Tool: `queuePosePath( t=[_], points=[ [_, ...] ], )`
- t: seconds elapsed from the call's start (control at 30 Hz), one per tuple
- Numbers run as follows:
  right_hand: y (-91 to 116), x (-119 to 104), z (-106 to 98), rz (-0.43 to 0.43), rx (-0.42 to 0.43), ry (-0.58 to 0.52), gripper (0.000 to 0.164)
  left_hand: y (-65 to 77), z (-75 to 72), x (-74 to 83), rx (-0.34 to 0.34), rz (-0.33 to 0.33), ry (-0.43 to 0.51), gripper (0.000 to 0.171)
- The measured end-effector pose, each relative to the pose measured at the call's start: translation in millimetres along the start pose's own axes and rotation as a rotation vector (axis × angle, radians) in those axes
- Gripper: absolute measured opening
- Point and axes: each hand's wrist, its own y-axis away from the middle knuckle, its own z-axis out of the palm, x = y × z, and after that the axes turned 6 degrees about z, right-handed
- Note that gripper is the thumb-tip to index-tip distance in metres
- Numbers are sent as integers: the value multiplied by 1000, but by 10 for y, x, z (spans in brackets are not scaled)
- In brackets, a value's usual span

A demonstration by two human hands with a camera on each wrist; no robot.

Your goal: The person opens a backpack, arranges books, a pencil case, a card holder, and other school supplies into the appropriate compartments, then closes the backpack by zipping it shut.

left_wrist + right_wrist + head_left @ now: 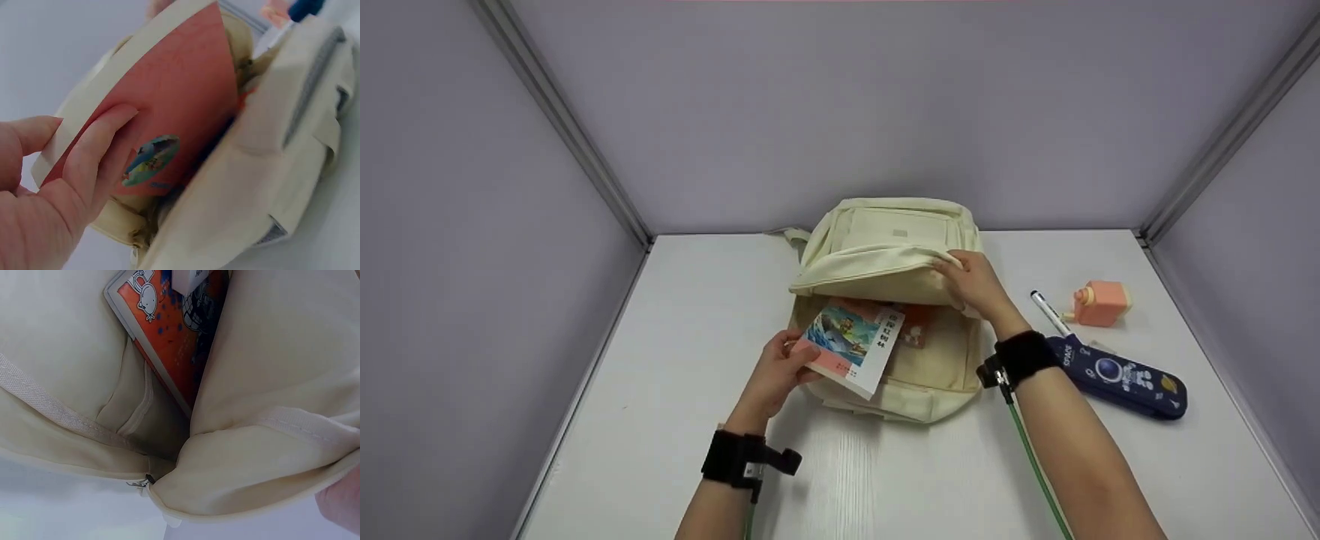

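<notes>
A cream backpack [900,225] lies unzipped on the table. My right hand [975,285] grips the edge of its front panel and holds it up. With thumb on one side and fingers on the other, my left hand [776,371] pinches a paperback book [847,341] by its edge. The book has a picture on its front cover and slants over the bag's opening; its pink back cover [174,84] faces the left wrist view. Inside the bag, an orange book [163,343] with cartoon drawings shows in the right wrist view, its lower part hidden by the lining.
On the right of the white table [690,322] lies a dark blue pencil case [1117,379] with space pictures. A white marker [1050,313] sits at its upper end. Behind it stands an orange boxy thing with a knob [1101,304]. Grey panels [840,112] wall the table.
</notes>
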Motion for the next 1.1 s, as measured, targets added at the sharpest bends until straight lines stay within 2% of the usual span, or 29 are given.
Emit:
queuePosePath(
  t=[0.17, 0.23, 0.3, 0.47, 0.57, 0.77, 0.93, 1.1],
  points=[
    [-3, -25, -4, -19, 35, 44, 33, 24, -8, -55, -112, -2, -65, 55],
    [-5, -31, -9, -28, 45, 62, 35, 24, -15, -81, -150, 7, -120, 57],
    [-6, -30, -11, -31, 43, 65, 35, 21, -22, -112, -159, 21, -194, 56],
    [-1, -28, -15, -17, 36, 63, 34, 19, -8, -149, -94, 55, -368, 50],
    [-5, -26, -21, -13, 35, 61, 33, 14, 27, -124, -44, 60, -422, 47],
    [26, -54, -37, -11, 6, 29, 34, -7, 118, -123, 51, 72, -413, 44],
    [20, -26, -38, -23, 5, 22, 36, -42, 237, -177, 124, 130, -415, 40],
    [28, -36, -45, -42, 10, 19, 36, -143, 383, -283, 201, 205, -455, 11]
  ],
)
